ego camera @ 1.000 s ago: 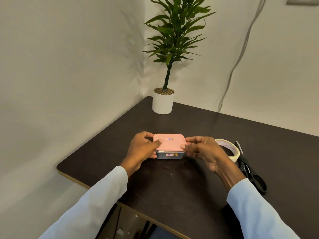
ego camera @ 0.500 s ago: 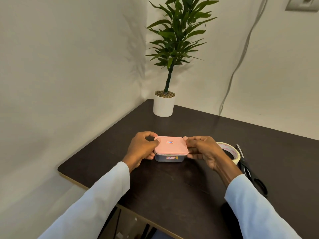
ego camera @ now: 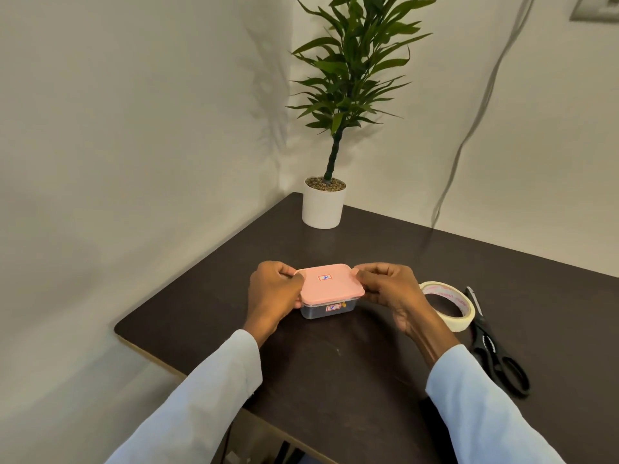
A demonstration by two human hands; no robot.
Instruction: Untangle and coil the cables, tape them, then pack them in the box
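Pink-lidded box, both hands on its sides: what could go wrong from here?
1. The left hand and right hand grip only the edges of the pink lid; the lid might seat unevenly on the box.
2. The tape roll and scissors lie close beside the right wrist; a sideways move could knock them.
3. The box's contents cannot be made out, so the cables may not be fully packed.
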